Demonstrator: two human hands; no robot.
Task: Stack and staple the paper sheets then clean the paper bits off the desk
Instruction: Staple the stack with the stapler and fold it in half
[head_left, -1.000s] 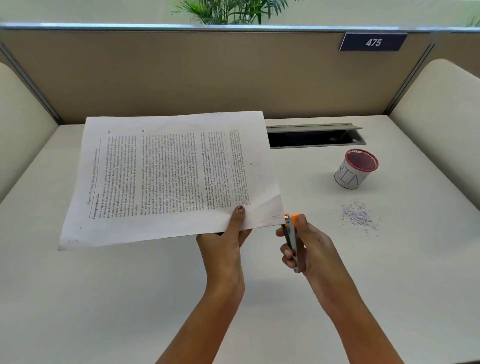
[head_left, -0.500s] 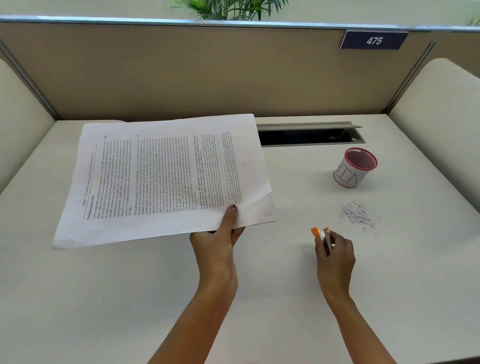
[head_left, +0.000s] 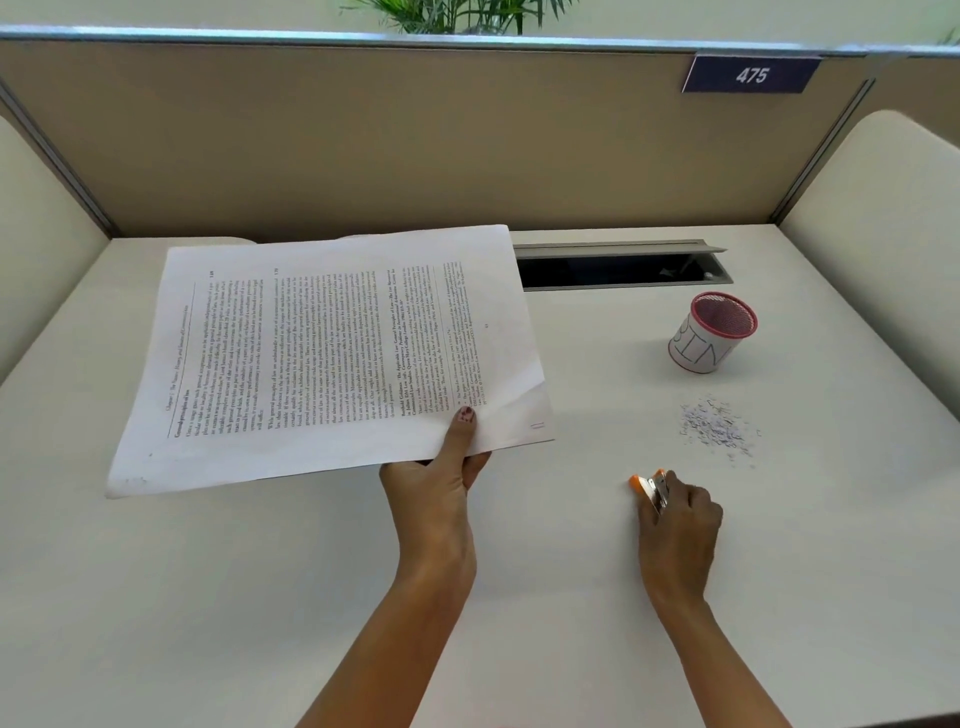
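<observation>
My left hand (head_left: 441, 478) pinches the near edge of the printed paper sheets (head_left: 322, 358), thumb on top, and holds them above the desk. A staple (head_left: 537, 425) shows in their near right corner. My right hand (head_left: 680, 525) is low on the desk (head_left: 260, 597), closed around a small orange and silver stapler (head_left: 649, 488) whose orange tip sticks out to the left. A scatter of small paper bits (head_left: 719, 428) lies on the desk just beyond my right hand.
A small mesh cup with a red rim, labelled BIN (head_left: 709, 335), stands behind the paper bits. An open cable slot (head_left: 623, 270) runs along the back of the desk. Tan partition walls enclose the desk on three sides.
My right hand has moved the stapler away from the sheets' corner, to the right and down onto the desk. The stapled sheets have stayed in my left hand, drifting slightly left.
</observation>
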